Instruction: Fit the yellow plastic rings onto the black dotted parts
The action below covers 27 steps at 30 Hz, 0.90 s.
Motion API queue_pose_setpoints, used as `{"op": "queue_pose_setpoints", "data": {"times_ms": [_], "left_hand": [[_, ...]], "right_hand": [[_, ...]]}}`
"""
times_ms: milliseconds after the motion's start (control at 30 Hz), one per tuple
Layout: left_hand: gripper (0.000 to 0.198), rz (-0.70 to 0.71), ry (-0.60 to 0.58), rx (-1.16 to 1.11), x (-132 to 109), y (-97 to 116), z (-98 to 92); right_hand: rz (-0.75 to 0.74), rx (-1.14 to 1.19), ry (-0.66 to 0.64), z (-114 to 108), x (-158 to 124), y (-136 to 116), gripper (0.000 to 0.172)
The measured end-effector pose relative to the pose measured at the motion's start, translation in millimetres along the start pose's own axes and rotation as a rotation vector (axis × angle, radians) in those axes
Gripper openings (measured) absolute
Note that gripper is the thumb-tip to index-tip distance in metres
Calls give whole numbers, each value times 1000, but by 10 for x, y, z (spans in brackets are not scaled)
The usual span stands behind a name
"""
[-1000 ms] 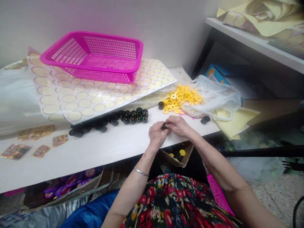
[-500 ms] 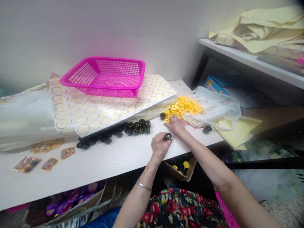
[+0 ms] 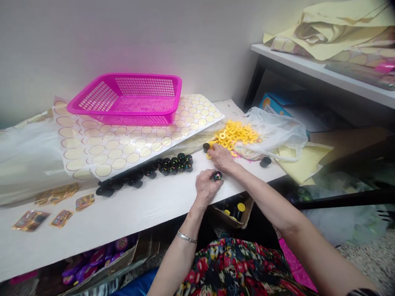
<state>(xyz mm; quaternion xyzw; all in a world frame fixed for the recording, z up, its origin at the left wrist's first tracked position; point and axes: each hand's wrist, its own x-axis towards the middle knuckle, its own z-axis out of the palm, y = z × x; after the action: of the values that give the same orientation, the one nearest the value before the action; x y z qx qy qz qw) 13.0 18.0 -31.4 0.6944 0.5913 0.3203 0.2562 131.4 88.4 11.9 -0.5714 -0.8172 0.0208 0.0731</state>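
Left hand (image 3: 206,187) gripping cap (image 3: 217,176), table edge (image 3: 173,213)

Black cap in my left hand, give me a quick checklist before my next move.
1. Left hand holds black cap at the fingertips: ok.
2. Cap's coloured face up and visible: ok.
3. Right hand at the near edge of the yellow rings: ok.
4. Ring actually pinched in the right hand: cannot tell, fingers hide it.
5. Row of finished caps apart from both hands: ok.
6. Loose cap by the plastic bag sits near the table edge: not ok, could roll off.
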Motion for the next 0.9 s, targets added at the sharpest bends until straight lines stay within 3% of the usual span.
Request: {"op": "queue_pose_setpoints", "data": {"times_ms": [200,300,467,567,700,900], "left_hand": [[30,14,4,0,1,-3,-13],[36,31,-8,-3,7,-10,-14],[39,44,-16,-37,13,-41,13],[32,10,-22,-40,10,-38,16],[34,-25,-4,-32,6,-19,17],[34,-10,7,-34,8,-27,28]], "right_hand": [[-101,-36,10,11,130,-48,22],[-72,-19,41,-8,-56,22,22],[29,-31,91,-133,-622,211,21],[41,-76,9,-201,-871,256,17],[60,-43,-115,-198,-964,254,20],[128,171,-122,-119,-918,317,29]]}}
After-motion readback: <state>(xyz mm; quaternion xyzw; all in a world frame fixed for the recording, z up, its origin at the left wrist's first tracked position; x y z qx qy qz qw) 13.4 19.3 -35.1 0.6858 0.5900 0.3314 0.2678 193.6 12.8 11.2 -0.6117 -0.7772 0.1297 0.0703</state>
